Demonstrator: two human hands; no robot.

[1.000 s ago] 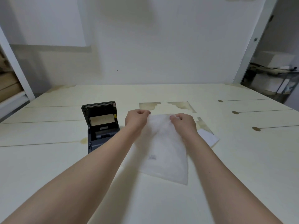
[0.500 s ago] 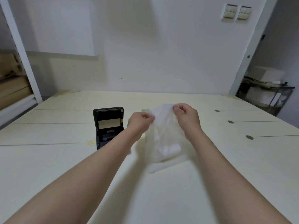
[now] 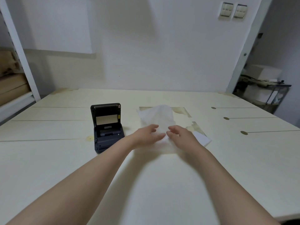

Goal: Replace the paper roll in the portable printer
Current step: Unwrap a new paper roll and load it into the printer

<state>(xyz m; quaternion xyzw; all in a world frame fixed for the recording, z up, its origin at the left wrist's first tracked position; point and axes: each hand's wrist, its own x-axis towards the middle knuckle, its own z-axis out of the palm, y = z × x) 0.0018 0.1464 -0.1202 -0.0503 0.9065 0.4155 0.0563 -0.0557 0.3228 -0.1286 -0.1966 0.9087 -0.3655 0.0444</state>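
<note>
The black portable printer [image 3: 107, 129] stands on the table with its lid open and upright, and its paper bay looks empty. Right of it a translucent white plastic bag [image 3: 159, 115] lies on the table, its far end puffed up. My left hand [image 3: 146, 135] and my right hand [image 3: 181, 135] are over the bag's near part, fingers spread and blurred, fingertips almost meeting. The paper roll itself is not visible; the hands and the bag hide it.
A small white slip of paper [image 3: 202, 138] lies just right of my right hand. The cream table [image 3: 162, 184] has slots with round holes [image 3: 244, 132] on its right side. Shelving stands at far left and far right.
Half a second ago both hands held the bag up by its top edge. The bag now lies on the table, and both hands have let go of that edge and dropped to its near part.
</note>
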